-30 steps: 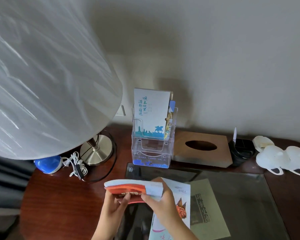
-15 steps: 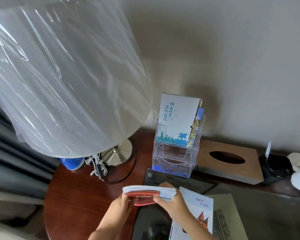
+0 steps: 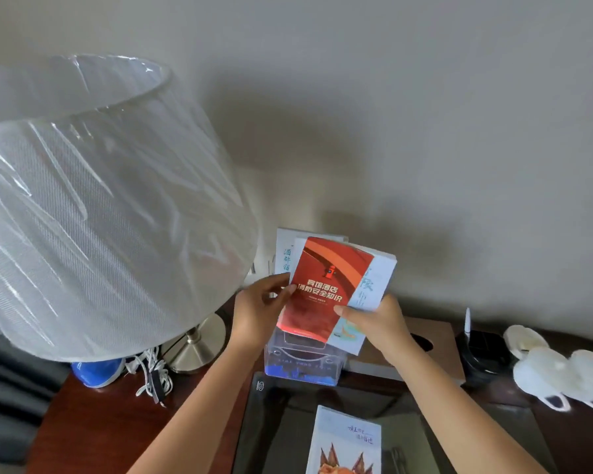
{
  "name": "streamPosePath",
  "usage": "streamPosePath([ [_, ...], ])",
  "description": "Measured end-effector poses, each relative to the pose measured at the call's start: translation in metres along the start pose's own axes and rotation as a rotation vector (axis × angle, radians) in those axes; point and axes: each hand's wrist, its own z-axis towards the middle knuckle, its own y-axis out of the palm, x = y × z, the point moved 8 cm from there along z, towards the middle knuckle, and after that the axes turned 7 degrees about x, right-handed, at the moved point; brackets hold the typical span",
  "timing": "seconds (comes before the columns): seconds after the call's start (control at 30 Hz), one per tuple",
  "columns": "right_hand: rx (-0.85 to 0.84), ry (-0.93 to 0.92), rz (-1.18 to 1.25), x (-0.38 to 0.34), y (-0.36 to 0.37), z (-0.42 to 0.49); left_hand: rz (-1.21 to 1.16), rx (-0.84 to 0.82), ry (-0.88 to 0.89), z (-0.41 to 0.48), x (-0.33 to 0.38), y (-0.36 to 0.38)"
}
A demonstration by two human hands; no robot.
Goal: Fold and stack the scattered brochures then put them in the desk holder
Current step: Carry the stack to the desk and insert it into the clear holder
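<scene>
Both hands — left hand (image 3: 257,311), right hand (image 3: 379,323) — glossy red brochure stack (image 3: 326,285), clear holder (image 3: 302,366)

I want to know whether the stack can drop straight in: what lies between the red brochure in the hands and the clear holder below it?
Nothing: in the head view the red brochure hangs directly over the clear holder, its lower edge at the holder's top.

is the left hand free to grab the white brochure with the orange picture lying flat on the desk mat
Probably not right now. The left hand and right hand both grip the red-covered brochure stack above the clear plastic desk holder. The white brochure with the orange picture lies uncovered, reachable once the left hand lets go.
</scene>
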Motion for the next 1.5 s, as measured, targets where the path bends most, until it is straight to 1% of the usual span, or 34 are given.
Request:
streamPosePath([
  [0.1,0.006,-0.053,-0.085,-0.020,0.002,0.033,-0.091,0.055,-0.112,0.029,-0.012,0.006],
  [0.23,0.069,-0.103,-0.118,-0.018,0.015,0.060,-0.115,0.065,-0.215,0.047,-0.032,0.008],
  [0.37,0.128,-0.132,-0.102,0.001,0.032,0.066,-0.151,0.040,-0.226,0.057,-0.045,0.012],
  [0.53,0.111,-0.121,-0.015,0.024,0.045,0.068,-0.114,0.009,-0.246,0.057,-0.068,0.011],
  [0.6,0.088,-0.120,-0.022,0.031,0.049,0.068,-0.046,0.015,-0.239,0.054,-0.081,0.008],
  [0.7,0.084,-0.145,-0.074,0.034,0.052,0.067,-0.028,0.053,-0.234,0.052,-0.089,0.008],
  [0.8,0.134,-0.199,-0.108,0.028,0.042,0.069,-0.023,0.085,-0.221,0.055,-0.085,0.011],
  [0.93,0.171,-0.242,-0.145,0.020,0.032,0.069,0.025,0.053,-0.179,0.061,-0.077,0.020],
  [1.07,0.158,-0.276,-0.223,0.020,0.042,0.063,0.037,0.056,-0.197,0.061,-0.093,0.017],
  [1.13,0.200,-0.329,-0.352,0.017,0.046,0.059,0.036,0.063,-0.214,0.058,-0.101,0.012],
  [1.2,0.300,-0.374,-0.520,0.012,0.044,0.056,0.039,0.064,-0.199,0.057,-0.102,0.009],
  [1.27,0.346,-0.346,-0.557,0.012,0.041,0.057,0.065,0.035,-0.181,0.059,-0.099,0.011],
  [1.37,0.334,-0.299,-0.563,0.012,0.036,0.064,0.130,-0.009,-0.126,0.064,-0.091,0.016],
  [1.5,0.325,-0.312,-0.592,0.013,0.036,0.067,0.240,-0.036,-0.085,0.064,-0.089,0.018],
])
